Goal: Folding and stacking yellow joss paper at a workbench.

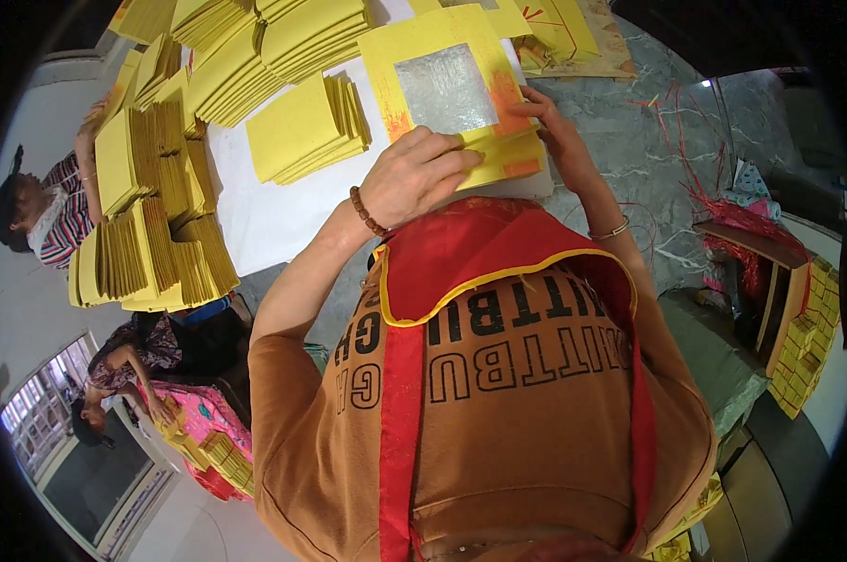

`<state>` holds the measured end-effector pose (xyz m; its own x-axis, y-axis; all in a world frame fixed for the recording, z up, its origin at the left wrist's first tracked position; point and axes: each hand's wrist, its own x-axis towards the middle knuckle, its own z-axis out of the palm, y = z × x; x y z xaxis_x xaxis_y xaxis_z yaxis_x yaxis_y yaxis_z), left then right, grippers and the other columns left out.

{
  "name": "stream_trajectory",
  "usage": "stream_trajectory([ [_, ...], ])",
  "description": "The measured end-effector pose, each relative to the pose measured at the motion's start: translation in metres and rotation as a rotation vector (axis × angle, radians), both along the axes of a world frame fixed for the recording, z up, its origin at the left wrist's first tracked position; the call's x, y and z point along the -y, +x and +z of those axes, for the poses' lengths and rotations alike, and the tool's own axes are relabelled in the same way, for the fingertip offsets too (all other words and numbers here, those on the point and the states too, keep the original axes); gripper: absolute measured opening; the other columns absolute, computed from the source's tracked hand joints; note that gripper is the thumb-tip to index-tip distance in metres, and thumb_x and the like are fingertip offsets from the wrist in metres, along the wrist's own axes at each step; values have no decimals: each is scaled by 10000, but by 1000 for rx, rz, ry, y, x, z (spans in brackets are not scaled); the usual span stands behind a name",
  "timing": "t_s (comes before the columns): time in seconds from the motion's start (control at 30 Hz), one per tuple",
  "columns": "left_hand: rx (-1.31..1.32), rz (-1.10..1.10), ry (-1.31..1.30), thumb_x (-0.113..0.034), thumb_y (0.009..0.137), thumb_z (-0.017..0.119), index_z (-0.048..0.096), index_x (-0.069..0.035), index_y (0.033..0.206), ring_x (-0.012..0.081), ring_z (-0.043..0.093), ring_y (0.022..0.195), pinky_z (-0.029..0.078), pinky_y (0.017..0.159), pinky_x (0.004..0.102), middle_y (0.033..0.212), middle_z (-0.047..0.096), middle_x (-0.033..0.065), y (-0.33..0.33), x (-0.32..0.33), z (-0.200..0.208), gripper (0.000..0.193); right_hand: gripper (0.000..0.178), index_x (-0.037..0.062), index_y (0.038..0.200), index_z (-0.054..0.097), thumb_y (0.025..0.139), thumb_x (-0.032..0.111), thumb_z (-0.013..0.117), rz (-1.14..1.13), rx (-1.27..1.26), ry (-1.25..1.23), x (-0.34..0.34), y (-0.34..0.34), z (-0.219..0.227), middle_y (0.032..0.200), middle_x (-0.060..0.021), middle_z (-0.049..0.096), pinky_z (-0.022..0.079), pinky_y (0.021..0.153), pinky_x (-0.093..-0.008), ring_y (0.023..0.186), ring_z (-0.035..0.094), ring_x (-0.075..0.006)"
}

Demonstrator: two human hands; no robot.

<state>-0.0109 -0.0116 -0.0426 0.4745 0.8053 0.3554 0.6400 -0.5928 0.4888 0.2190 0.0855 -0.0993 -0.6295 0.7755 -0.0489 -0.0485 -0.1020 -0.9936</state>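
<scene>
In front of me a yellow sheet of joss paper with a silver square in the middle and orange patches lies on the white tabletop. Its near edge is turned over into a fold. My left hand presses on that fold, fingers bent and close together, a brown bead bracelet on the wrist. At the sheet's right edge, my right hand has its fingers curled against the paper; its thumb is hard to see. A small pile of folded yellow paper sits to the left of the sheet.
Thick stacks of folded yellow paper line the table's left and far sides. Another person in a striped top is at the left; a second person handles yellow paper lower left. Red strings hang by a wooden box at right.
</scene>
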Motion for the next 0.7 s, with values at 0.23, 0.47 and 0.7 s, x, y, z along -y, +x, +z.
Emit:
stream_trajectory([
  [0.23,39,99,-53,-51,821,567,593,-44,1014,257,552,738,461,676,354,833,600,104,0,1,-2,195,334,119,1112,550,811,232,637,40,45,163,1,1,-3,1410,-87,295,343,972,-357,1243,370,-212],
  [0.47,117,75,-292,-223,816,630,539,-67,1154,281,539,895,430,774,364,1016,595,121,-25,6,20,383,258,133,996,569,762,106,675,-73,107,237,-2,-5,-11,1328,-72,369,386,923,-360,1199,410,-215],
  [0.7,-263,253,35,-120,765,582,578,-98,1149,303,507,1023,408,875,387,1170,560,87,-41,9,-7,384,301,125,995,580,723,59,692,-63,86,251,-4,-7,-7,1334,-81,362,401,915,-355,1195,414,-228],
])
